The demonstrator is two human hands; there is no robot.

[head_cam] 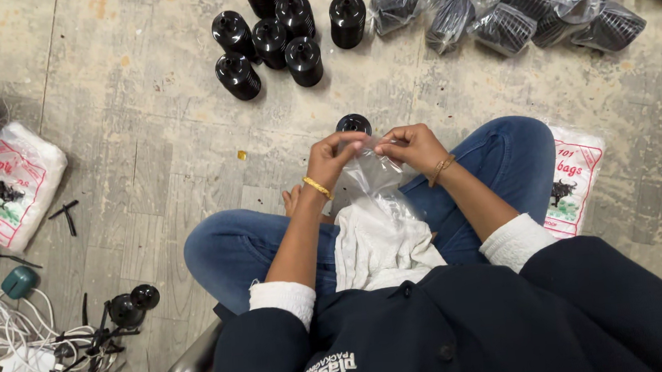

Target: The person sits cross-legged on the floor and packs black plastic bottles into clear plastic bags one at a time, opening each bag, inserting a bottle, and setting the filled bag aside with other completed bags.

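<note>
A clear plastic bag [371, 169] is held at the centre of the frame, above the lap of a seated person in blue jeans. The left hand [331, 159] is closed on the bag's upper left edge, pinched between thumb and fingers. The right hand [414, 146] is closed on the upper right edge in the same way, so the bag's mouth is stretched between the two. A stack of white bags [379, 245] is seen in the lap, directly below the held bag.

Just above the hands, a single black ribbed cylinder [353, 123] stands on the concrete floor [154, 145]. A cluster of like black cylinders [276, 37] is noted at upper centre. Bagged cylinders [521, 6] are spread across the upper right. A printed bag packet [12, 183] lies at the left edge, and a second packet [574, 179] at the right, beside the knee. White cables [0, 334] and black plastic parts [117, 325] are observed at lower left.
</note>
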